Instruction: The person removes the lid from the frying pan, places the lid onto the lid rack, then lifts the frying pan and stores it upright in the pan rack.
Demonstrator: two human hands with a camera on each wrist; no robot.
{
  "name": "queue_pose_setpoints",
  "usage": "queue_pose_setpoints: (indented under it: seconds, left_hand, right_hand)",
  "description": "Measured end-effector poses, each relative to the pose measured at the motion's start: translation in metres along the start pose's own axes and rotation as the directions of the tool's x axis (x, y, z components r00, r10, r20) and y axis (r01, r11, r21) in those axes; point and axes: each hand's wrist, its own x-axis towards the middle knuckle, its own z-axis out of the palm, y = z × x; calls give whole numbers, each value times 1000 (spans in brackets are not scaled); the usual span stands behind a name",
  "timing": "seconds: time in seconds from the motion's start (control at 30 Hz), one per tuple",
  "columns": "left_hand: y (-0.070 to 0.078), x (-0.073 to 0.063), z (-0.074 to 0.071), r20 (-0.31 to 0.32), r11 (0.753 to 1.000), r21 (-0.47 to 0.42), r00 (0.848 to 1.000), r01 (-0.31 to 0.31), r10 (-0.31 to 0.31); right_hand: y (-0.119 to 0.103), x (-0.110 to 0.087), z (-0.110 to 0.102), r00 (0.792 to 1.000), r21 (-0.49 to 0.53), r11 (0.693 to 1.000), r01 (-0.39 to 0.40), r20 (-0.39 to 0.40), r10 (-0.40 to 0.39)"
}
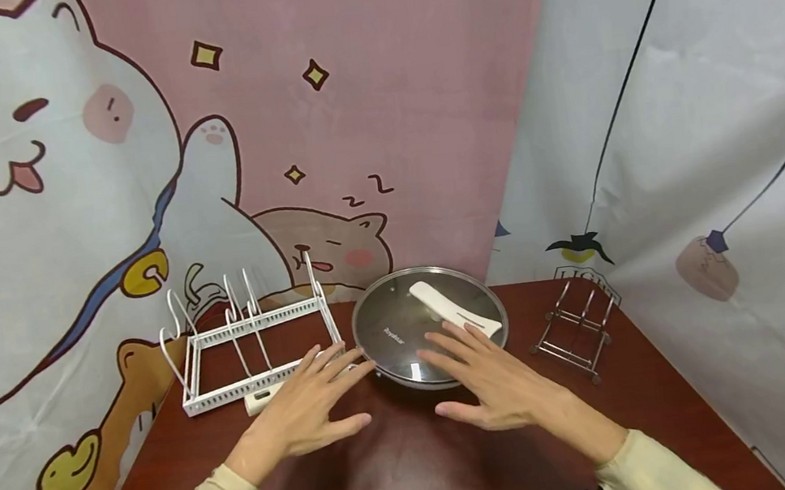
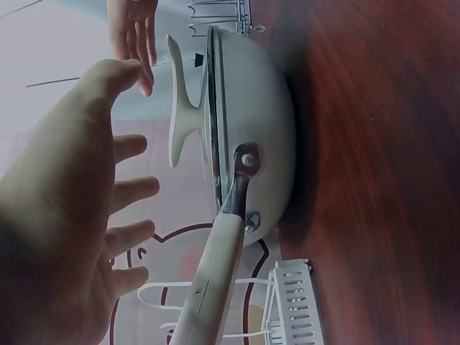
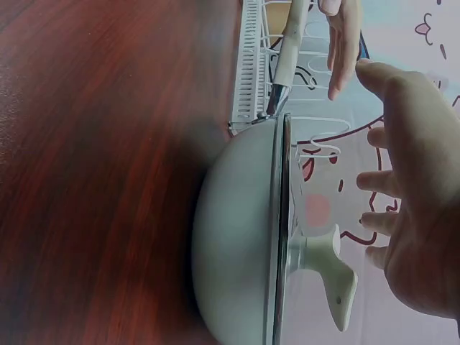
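A white wok point(image 3: 233, 237) sits on the dark red-brown table, covered by a glass lid point(image 1: 390, 319) with a metal rim. On top of the lid is a long white lid handle point(image 1: 448, 308). The wok's cream handle point(image 2: 212, 277) points to the left and passes partly behind my left hand point(image 1: 306, 411). That hand hovers at the wok's front left, fingers spread, holding nothing. Over the wok's front right edge my right hand point(image 1: 493, 376) is held in the air, its fingers spread too. In the wrist views both hands are apart from the wok and lid.
A white rack point(image 1: 251, 324) with upright wire dividers stands to the left, close to the wok handle. A small chrome wire rack point(image 1: 576, 333) stands to the right. Printed cloth point(image 1: 406, 112) hangs behind the table point(image 1: 420, 470) and along its sides.
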Motion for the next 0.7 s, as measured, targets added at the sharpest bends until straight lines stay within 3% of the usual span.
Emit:
queue_pose_setpoints:
  seconds: [0.3,0.7]
  left_hand:
    - [-12,-1,4,-40,996,58,997,65,-63]
    - [-25,-11,3,-36,984,67,986,165,-163]
  right_hand:
    - [6,12,0,998,-31,998,-55,-7,55]
    - [19,27,5,995,-38,995,-96,-33,95]
